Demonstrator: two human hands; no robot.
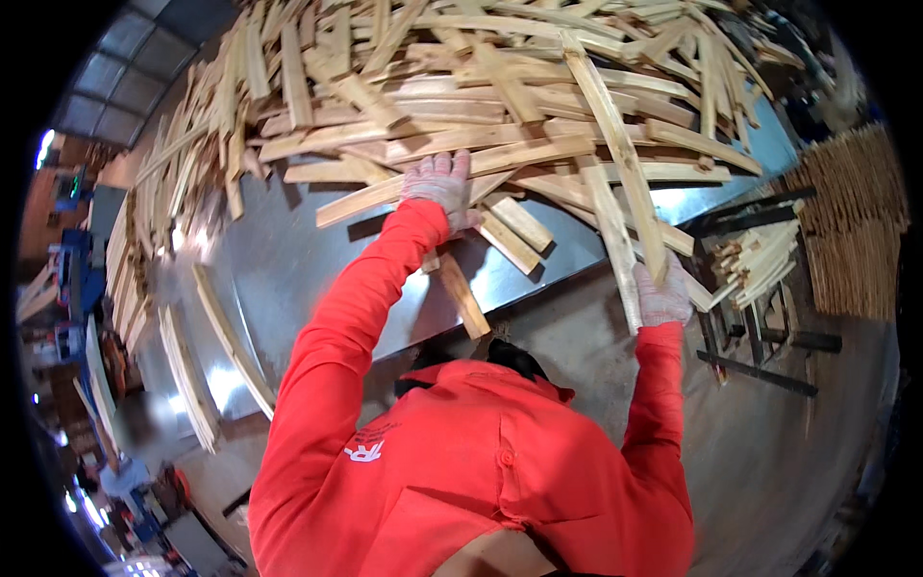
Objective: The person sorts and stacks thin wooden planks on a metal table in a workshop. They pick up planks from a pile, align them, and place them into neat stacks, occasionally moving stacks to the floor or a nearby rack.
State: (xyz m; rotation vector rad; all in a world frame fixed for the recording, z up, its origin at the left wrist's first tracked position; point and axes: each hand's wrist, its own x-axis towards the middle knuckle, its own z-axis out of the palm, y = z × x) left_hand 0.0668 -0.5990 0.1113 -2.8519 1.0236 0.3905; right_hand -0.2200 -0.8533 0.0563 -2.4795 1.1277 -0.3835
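Note:
In a light work glove, my left hand (440, 188) lies with fingers stretched out over a long wooden strip (529, 152) at the near side of a big pile. My right hand (663, 296), also gloved, is closed round the near end of another long wooden strip (615, 135), which slants up across the pile. A second strip (608, 226) runs alongside, its near end beside that hand; whether the hand grips it too, I cannot tell. Close to my left hand lie short wooden pieces (508, 242), and one piece (463, 293) juts over the table edge.
The heap of loose wooden strips (461, 87) covers the far part of the shiny metal table (317, 279). More strips (187, 375) lie at the left. At the right stand a dark metal rack (769, 337) with small sticks (760, 260) and a stack of brown wood (851, 221).

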